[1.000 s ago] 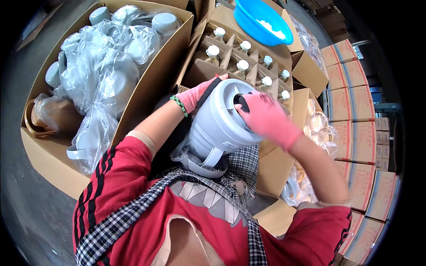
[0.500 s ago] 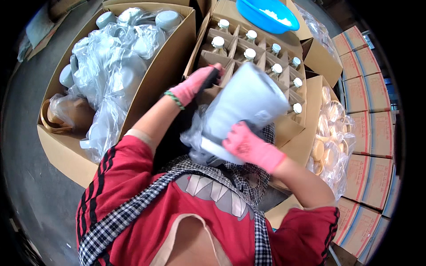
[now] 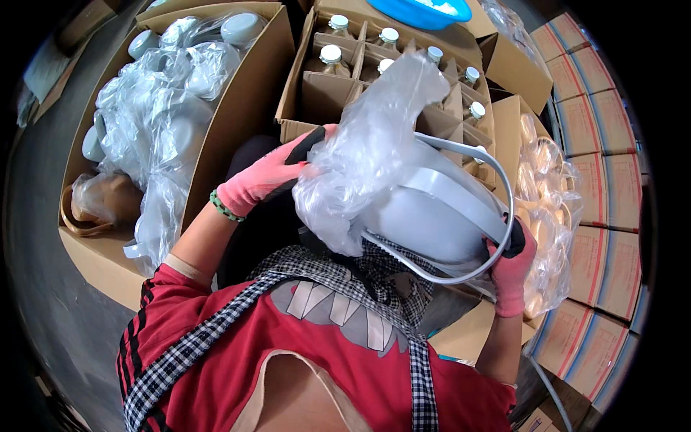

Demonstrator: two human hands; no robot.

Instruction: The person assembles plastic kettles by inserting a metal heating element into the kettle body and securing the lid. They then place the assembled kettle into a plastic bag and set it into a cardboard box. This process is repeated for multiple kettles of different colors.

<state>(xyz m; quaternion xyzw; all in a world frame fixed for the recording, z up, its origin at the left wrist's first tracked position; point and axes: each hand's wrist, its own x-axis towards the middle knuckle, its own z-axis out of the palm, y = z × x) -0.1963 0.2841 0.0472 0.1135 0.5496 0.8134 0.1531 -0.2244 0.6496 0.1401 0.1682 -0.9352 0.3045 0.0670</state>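
Observation:
In front of my chest is a light grey plastic jug [image 3: 432, 227], tilted over, with a curved handle and a large looped carrying handle [image 3: 509, 189]. A crumpled clear plastic bag [image 3: 360, 155] covers its left end and sticks up above it. My right hand [image 3: 512, 259], in a pink glove with dark fingertips, is closed around the jug's right edge by the handles. My left hand [image 3: 270, 173], gloved the same way, holds the bag's left side, its fingertips partly hidden by the plastic.
At left stands a carton [image 3: 241, 108] of bagged grey jugs and a brown one. Ahead, a divided carton [image 3: 324, 97] holds white-capped bottles [image 3: 331, 56]. A blue basin [image 3: 421, 16] lies beyond. At right are bagged tan parts [image 3: 551, 216] and stacked cartons [image 3: 594, 187].
The jug has turned so that its handles now show, with the bag over its left end. My right hand has moved right to its edge; my left hand has come down onto the bag.

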